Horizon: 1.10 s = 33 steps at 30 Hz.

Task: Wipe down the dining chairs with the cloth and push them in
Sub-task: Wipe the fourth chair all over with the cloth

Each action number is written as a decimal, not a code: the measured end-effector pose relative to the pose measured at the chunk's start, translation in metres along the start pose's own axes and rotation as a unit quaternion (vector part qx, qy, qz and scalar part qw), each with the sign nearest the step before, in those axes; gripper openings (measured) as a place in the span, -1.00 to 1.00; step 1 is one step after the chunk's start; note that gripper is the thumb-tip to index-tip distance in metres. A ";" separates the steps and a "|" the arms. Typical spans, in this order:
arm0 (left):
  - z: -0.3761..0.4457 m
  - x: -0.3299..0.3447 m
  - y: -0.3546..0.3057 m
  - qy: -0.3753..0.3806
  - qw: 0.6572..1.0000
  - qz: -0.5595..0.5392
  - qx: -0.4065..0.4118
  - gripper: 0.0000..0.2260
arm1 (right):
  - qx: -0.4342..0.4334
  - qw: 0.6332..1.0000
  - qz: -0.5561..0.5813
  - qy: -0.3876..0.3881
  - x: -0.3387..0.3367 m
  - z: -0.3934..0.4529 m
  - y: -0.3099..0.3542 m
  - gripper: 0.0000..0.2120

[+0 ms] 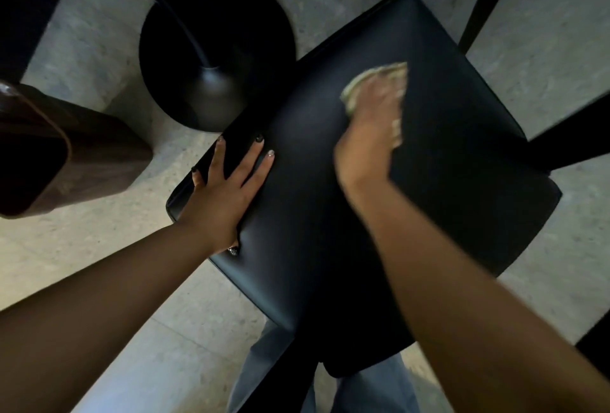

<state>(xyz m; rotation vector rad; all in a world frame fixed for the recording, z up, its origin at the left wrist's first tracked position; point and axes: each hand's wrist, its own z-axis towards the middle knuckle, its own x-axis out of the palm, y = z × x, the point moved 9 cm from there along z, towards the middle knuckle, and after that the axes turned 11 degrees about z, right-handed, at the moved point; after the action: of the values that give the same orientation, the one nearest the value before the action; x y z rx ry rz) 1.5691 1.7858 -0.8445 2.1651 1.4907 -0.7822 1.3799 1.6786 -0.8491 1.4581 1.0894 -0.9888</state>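
Dark padded leather chair seat (330, 181): 1. Left hand (221, 195), fingers spread, flat, bracing its left edge. Right hand (369, 135), blurred, pressing pale crumpled cloth (373, 81) at seat's far middle; unwiped area probably lies rightward, nearest this hand.

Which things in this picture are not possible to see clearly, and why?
- Cloth, head view: mostly covered by the blurred right hand.
- Chair legs: hidden under the seat.
- Table base: its top is cut off by the upper edge.
- Brown wooden object: cut off at the left edge.
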 end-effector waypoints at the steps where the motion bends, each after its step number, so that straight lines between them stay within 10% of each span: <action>1: 0.000 0.000 0.000 0.002 1.000 0.003 -0.002 0.42 | -0.068 0.997 0.023 0.006 0.012 -0.030 0.027 -0.44; 5: 0.001 0.003 0.003 0.015 1.000 -0.010 -0.024 0.43 | -0.260 0.924 0.228 0.166 0.016 -0.093 0.053 -0.50; 10: 0.003 0.005 0.005 0.008 0.999 -0.017 -0.033 0.43 | 0.060 0.949 0.308 -0.016 -0.048 0.066 -0.084 -0.51; 13: 0.003 0.005 0.004 0.007 0.999 -0.016 -0.033 0.43 | 0.197 0.936 0.291 0.023 -0.047 0.122 -0.096 -0.49; 18: 0.003 0.002 0.004 0.011 0.999 -0.003 -0.037 0.43 | -0.050 0.978 0.196 0.048 -0.017 0.058 0.026 -0.56; 23: 0.003 0.002 0.004 0.008 0.999 0.003 -0.038 0.44 | -0.370 0.892 0.152 0.208 0.001 -0.007 0.091 -0.59; 29: 0.003 0.004 0.004 0.002 0.999 0.001 -0.042 0.43 | -0.051 0.993 0.077 0.075 -0.063 0.148 -0.052 -0.66; 33: 0.002 0.004 0.003 0.005 0.999 0.009 -0.040 0.42 | 0.081 0.994 0.055 0.039 -0.058 0.149 -0.068 -0.69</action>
<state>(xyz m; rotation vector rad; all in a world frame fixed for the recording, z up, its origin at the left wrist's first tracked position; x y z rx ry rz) 1.5722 1.7867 -0.8489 2.1232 1.4802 -0.6938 1.2936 1.5283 -0.8318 1.6835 0.9911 -0.9661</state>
